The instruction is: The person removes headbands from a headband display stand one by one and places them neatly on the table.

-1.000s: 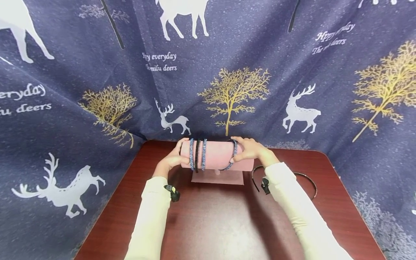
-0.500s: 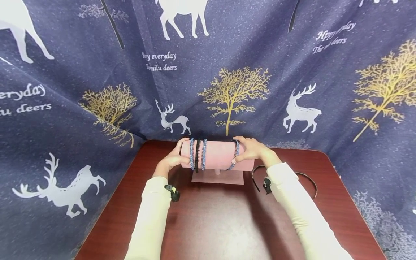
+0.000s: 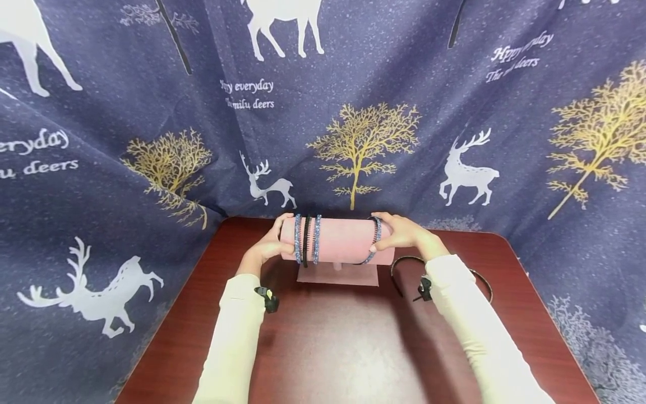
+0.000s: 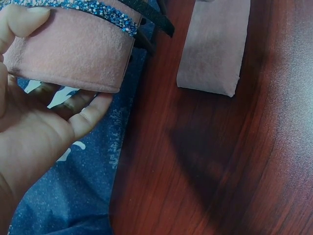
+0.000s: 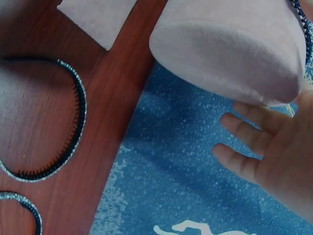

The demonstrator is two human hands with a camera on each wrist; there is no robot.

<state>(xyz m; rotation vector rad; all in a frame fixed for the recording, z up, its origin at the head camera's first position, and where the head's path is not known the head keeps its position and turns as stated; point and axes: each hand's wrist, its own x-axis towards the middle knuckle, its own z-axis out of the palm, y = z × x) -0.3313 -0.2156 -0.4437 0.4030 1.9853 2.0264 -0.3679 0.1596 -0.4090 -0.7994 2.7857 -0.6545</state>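
Roll [image 3: 345,241], pink and padded, lies level across the centre of the head view; we see it raised on a short post [image 3: 337,266] above a flat pink base [image 3: 353,277] on the red-brown table [image 3: 333,348]. Near its left end three bands pass round it side by side: an outer blue band [image 3: 298,241], a black band [image 3: 305,249] and an inner blue band [image 3: 316,241]; we find their teeth showing between them. Our left hand [image 3: 267,247] grips the left end of the roll, thumb in front and fingers behind, the thumb tip just beside the outer blue band; our right hand [image 3: 402,233] pinches a slanting blue band [image 3: 378,229] near the right end, thumb at the front and fingertips at the top, while in the right wrist view three fingers spread loosely below. That band's lower end leans toward the left of the frame. At the left of the right wrist view we see a larger toothed headband [image 5: 83,105] on the table, a smaller arc [image 5: 30,204] beneath it at lower left; dark blue cloth [image 3: 313,84] printed with deer and trees fills the upper frame.
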